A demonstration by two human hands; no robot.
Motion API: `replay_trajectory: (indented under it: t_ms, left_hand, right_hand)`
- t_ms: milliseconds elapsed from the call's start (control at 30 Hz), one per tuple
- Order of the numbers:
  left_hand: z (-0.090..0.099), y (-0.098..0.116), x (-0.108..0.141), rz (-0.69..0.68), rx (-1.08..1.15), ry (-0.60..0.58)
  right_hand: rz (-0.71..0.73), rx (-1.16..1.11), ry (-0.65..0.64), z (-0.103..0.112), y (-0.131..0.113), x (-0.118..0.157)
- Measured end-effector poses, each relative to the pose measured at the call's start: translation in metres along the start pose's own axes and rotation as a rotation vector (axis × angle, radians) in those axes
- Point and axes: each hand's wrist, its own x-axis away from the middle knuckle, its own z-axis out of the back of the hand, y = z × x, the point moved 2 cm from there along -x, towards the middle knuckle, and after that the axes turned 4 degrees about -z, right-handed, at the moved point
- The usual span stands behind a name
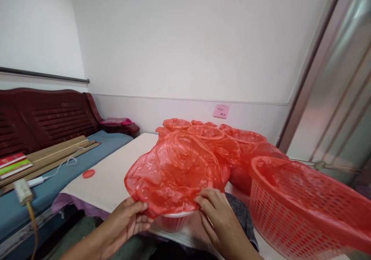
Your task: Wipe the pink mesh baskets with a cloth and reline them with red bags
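A thin red plastic bag (pixel 174 167) is spread wide with its mouth open over a small basket (pixel 174 222) near the front of the table. The basket's pale rim and slatted side show below the bag's front edge. My left hand (pixel 130 219) pinches the bag's edge at the front left between thumb and fingers. On the front right, my right hand (pixel 214 213) grips the same edge, thumb hidden underneath.
Several bag-lined baskets (pixel 205 131) stand behind. A large red basket (pixel 292 209) with a bag is at the right, with dark cloth (pixel 240 217) beside it. A red lid (pixel 88 173) lies at the table's left. A wooden bench (pixel 58 113) stands farther left.
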Motion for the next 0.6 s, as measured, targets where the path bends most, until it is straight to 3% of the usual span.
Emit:
replay_trajectory:
  t_ms: [100,167,200,267,300,333,400,467,533,600]
  left_hand:
    - [0.017,0.011,0.003,0.062,-0.172,-0.084]
    - [0.031,0.035,0.001,-0.015,-0.431,-0.02]
    - [0.037,0.052,0.0,-0.137,-0.602,0.093]
    - [0.039,0.089,0.008,-0.518,-0.922,0.409]
    - [0.032,0.104,0.015,-0.69,-1.015,0.497]
    - [0.021,0.113,0.023,-0.774,-1.076,0.482]
    - [-0.016,0.12,0.038,-0.91,-1.196,0.306]
    - [-0.062,0.111,0.046,-0.995,-1.311,-0.037]
    - [-0.098,0.093,0.037,-0.889,-1.458,-0.306]
    - [-0.116,0.074,0.014,-0.698,-1.614,-0.4]
  right_hand:
    - [0.035,-0.002,-0.002,0.001,0.0,0.008]
    - [0.035,-0.01,0.013,0.0,-0.001,0.011]
    - [0.034,-0.014,0.021,0.0,-0.002,0.012]
    - [0.04,-0.025,0.027,-0.003,-0.007,0.012]
    - [0.053,-0.034,0.03,-0.005,-0.01,0.011]
    - [0.067,-0.047,0.035,-0.006,-0.013,0.011]
    - [0.079,-0.081,0.045,-0.009,-0.019,0.01]
    - [0.073,-0.115,0.048,-0.011,-0.023,0.01]
    - [0.069,-0.14,0.042,-0.012,-0.024,0.01]
    - [0.085,-0.139,0.047,-0.013,-0.024,0.011]
